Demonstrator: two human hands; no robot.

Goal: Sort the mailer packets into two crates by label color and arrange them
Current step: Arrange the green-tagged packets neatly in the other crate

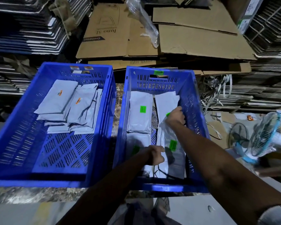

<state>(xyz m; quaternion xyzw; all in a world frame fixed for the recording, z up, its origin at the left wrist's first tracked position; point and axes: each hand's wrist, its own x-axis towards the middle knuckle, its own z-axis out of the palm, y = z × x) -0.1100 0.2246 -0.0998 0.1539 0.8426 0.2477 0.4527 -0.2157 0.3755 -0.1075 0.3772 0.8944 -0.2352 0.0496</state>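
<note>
While left hand [156, 155] grips packet [172, 153], right hand [176, 115] pinches another.

dim room | flattened cardboard [193, 38] stacks behind | fan [263, 135] right

We see two blue crates side by side, the left crate [15, 135] holding overlapping grey orange-labelled packets [66, 108], the right crate [196, 101] holding flat green-labelled packets [139, 112] in rows.
</note>
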